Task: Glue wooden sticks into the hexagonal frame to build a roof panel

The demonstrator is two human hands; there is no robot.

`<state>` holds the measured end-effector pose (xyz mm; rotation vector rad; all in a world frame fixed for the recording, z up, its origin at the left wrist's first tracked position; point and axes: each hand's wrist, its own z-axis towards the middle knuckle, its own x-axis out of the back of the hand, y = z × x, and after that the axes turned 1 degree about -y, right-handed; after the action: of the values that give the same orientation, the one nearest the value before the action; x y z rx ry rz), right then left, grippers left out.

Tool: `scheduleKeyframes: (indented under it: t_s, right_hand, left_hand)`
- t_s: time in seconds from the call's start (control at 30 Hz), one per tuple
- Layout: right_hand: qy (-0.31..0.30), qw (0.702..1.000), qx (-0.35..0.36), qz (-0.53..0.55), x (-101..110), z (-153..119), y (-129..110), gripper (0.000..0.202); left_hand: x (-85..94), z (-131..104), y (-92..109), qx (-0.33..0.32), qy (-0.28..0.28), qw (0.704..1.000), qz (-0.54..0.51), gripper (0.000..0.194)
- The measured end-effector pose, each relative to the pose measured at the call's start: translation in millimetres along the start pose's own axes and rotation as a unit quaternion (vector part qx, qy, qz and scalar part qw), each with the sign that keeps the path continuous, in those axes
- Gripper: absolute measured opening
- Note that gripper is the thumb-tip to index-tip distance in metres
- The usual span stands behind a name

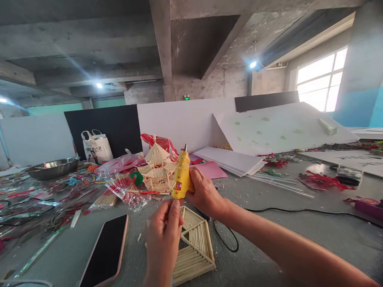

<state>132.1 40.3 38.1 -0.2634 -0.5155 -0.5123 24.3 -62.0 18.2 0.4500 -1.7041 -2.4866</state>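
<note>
A yellow glue gun (182,175) is in my right hand (206,193), its metal nozzle pointing up and away. Just below its back end, the fingers of my left hand (164,229) are pinched together; what they hold, if anything, is too small to tell. Under my hands a flat panel of thin wooden sticks (197,255) lies on the grey table, divided into triangular sections and partly hidden by my left hand. Beyond the glue gun stands a small stick-built pavilion (157,169) with a pointed roof.
A black phone (104,251) lies at the lower left. Wrapped sticks (119,191) and a metal bowl (54,168) are further left. White boards (230,159) and clear rods (281,185) lie behind. A black cord (287,209) runs across the right side.
</note>
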Motion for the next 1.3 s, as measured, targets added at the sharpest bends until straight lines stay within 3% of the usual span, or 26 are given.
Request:
scheduleKeyframes:
  t_s: [0.1, 0.27, 0.4, 0.5, 0.63, 0.73, 0.8, 0.9, 1.0, 1.17, 1.23, 1.3]
  right_hand:
    - [-0.033, 0.999, -0.009, 0.002, 4.6, 3.3, 2.3, 0.034]
    - [-0.078, 0.997, -0.013, -0.016, 8.9, 9.5, 13.5, 0.03]
    - [-0.061, 0.997, -0.025, -0.049, 18.3, 21.9, 39.5, 0.024]
    - [-0.056, 0.992, -0.092, -0.065, 32.7, 35.9, 69.3, 0.022]
    - [-0.166, 0.972, -0.162, -0.045, 58.7, 54.1, 115.6, 0.02]
    - [-0.221, 0.96, -0.154, -0.077, 81.0, 61.5, 150.3, 0.026]
    - [-0.296, 0.939, -0.141, -0.101, 92.6, 59.5, 171.3, 0.033]
    - [-0.433, 0.872, -0.156, -0.164, 96.8, 41.0, 196.1, 0.04]
    - [-0.482, 0.844, -0.17, -0.164, 86.2, 7.1, 210.1, 0.046]
    - [-0.503, 0.831, -0.181, -0.154, 75.0, -33.7, 217.6, 0.062]
    - [-0.477, 0.842, -0.176, -0.179, 77.0, -30.7, 215.1, 0.065]
    - [-0.429, 0.864, -0.151, -0.216, 74.0, -17.7, 204.3, 0.056]
  left_hand:
    - [-2.5, 0.5, -0.3, -0.021, -0.015, 0.999, 0.028, 0.03]
    - [3.9, -0.5, -12.2, 0.017, -0.035, 0.999, -0.01, 0.037]
    - [14.4, 0.2, -25.8, 0.027, -0.014, 0.999, 0.014, 0.045]
    - [12.8, 3.8, -34.0, 0.036, -0.04, 0.997, 0.054, 0.05]
    - [-5.0, 2.6, -41.7, 0.036, -0.118, 0.986, 0.111, 0.051]
    - [-15.6, -5.7, -42.3, 0.011, -0.165, 0.974, 0.156, 0.047]
    - [-15.7, -11.3, -39.4, 0.001, -0.175, 0.968, 0.182, 0.043]
    - [-5.7, -14.1, -32.4, -0.009, -0.187, 0.954, 0.235, 0.038]
    - [11.0, -8.4, -27.5, -0.024, -0.2, 0.936, 0.288, 0.034]
    - [40.1, 7.5, -28.9, 0.003, -0.246, 0.912, 0.328, 0.034]
    - [49.5, 12.3, -29.7, 0.008, -0.241, 0.916, 0.32, 0.033]
    - [57.1, 17.0, -28.6, 0.014, -0.193, 0.937, 0.291, 0.032]
